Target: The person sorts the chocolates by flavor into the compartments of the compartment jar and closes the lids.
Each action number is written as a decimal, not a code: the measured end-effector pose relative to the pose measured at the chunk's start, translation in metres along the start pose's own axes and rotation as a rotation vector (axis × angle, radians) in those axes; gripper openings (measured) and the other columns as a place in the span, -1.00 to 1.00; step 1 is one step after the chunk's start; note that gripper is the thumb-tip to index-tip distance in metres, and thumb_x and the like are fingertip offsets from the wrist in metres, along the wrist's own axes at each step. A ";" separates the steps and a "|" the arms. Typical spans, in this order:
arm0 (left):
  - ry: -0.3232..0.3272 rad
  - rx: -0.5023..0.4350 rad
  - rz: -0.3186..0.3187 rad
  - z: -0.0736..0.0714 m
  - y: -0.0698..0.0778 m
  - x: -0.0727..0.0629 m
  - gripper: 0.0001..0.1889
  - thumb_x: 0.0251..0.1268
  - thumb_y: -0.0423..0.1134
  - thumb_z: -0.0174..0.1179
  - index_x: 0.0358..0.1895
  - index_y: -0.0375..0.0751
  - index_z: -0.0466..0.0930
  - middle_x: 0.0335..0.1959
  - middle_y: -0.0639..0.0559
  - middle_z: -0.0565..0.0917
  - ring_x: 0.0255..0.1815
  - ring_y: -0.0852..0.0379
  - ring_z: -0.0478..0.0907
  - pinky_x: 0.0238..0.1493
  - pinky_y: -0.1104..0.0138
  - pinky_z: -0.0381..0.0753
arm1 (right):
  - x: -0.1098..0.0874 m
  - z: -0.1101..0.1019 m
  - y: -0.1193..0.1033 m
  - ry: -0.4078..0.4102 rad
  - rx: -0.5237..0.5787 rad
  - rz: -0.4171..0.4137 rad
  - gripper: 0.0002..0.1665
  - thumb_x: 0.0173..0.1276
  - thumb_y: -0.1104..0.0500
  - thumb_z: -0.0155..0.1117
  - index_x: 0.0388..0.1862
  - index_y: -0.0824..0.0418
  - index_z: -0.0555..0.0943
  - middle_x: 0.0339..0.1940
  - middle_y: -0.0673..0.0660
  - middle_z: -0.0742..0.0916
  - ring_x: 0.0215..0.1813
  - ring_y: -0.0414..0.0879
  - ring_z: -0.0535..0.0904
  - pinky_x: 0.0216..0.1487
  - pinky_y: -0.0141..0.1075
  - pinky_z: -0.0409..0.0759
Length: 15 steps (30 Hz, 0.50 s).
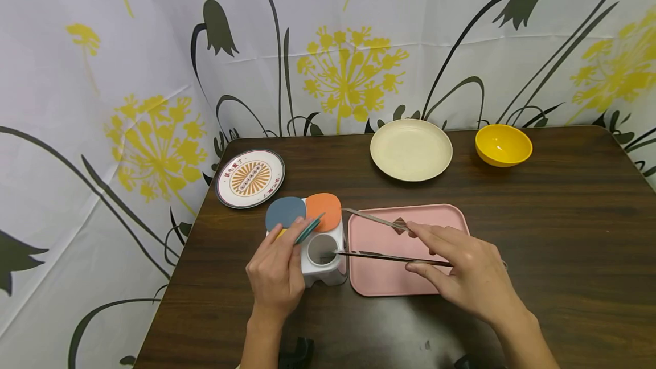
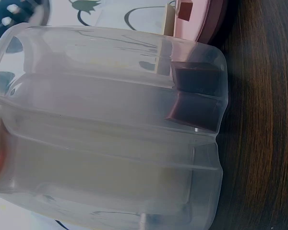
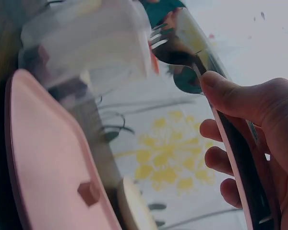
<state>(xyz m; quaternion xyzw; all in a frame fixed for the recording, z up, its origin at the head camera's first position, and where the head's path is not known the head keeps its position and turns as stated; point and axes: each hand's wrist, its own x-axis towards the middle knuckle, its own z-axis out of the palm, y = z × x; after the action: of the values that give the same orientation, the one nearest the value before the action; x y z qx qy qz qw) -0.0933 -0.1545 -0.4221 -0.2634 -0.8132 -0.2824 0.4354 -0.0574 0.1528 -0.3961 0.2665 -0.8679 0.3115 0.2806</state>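
Hands are meeting over a white cutlery holder that is standing on the dark wooden table, just left of a pink tray. The left hand is curling around the holder's near left side, its fingers up by a teal lid that is tilting half open; a blue lid and an orange lid are sitting behind it on top. The right hand is pinching a fork between thumb and fingers, holding it nearly level over the tray with the tines reaching the rim of the holder's open round slot. A second metal utensil is lying along the tray's far left corner. Further back a cream plate, a yellow bowl and a patterned saucer are sitting well apart from the hands.
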 end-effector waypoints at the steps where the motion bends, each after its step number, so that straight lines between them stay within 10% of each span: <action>1: -0.002 0.001 -0.003 0.000 0.000 0.000 -0.61 0.53 -0.19 -0.13 0.07 -0.30 0.65 -0.09 -0.08 0.75 -0.20 -0.02 0.74 0.05 0.03 0.60 | -0.002 -0.001 0.004 -0.015 -0.004 0.026 -0.37 0.29 -0.30 0.26 0.20 0.03 0.64 -0.18 -0.18 0.73 -0.36 -0.32 0.57 -0.51 -0.41 0.47; 8: -0.002 -0.005 0.000 0.000 0.000 -0.001 -0.62 0.50 -0.21 -0.12 0.07 -0.30 0.65 -0.08 -0.06 0.75 -0.15 0.00 0.73 0.09 0.06 0.58 | -0.020 0.006 0.037 -0.078 -0.111 0.224 -0.29 -0.07 -0.01 0.62 0.15 0.02 0.67 -0.29 -0.22 0.70 -0.50 -0.34 0.42 -0.61 -0.36 0.32; 15: 0.002 -0.007 0.004 0.000 0.000 -0.001 -0.63 0.51 -0.21 -0.11 0.07 -0.31 0.65 -0.08 -0.07 0.75 -0.16 0.00 0.73 0.09 0.07 0.58 | -0.036 0.018 0.056 -0.187 -0.171 0.427 -0.33 0.00 -0.04 0.60 0.15 0.06 0.67 -0.49 -0.16 0.69 -0.64 -0.27 0.29 -0.66 -0.31 0.24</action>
<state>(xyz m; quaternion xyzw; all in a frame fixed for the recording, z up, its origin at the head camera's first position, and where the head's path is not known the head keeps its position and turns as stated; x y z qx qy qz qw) -0.0931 -0.1549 -0.4226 -0.2662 -0.8111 -0.2849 0.4360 -0.0741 0.1879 -0.4535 0.0800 -0.9499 0.2632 0.1484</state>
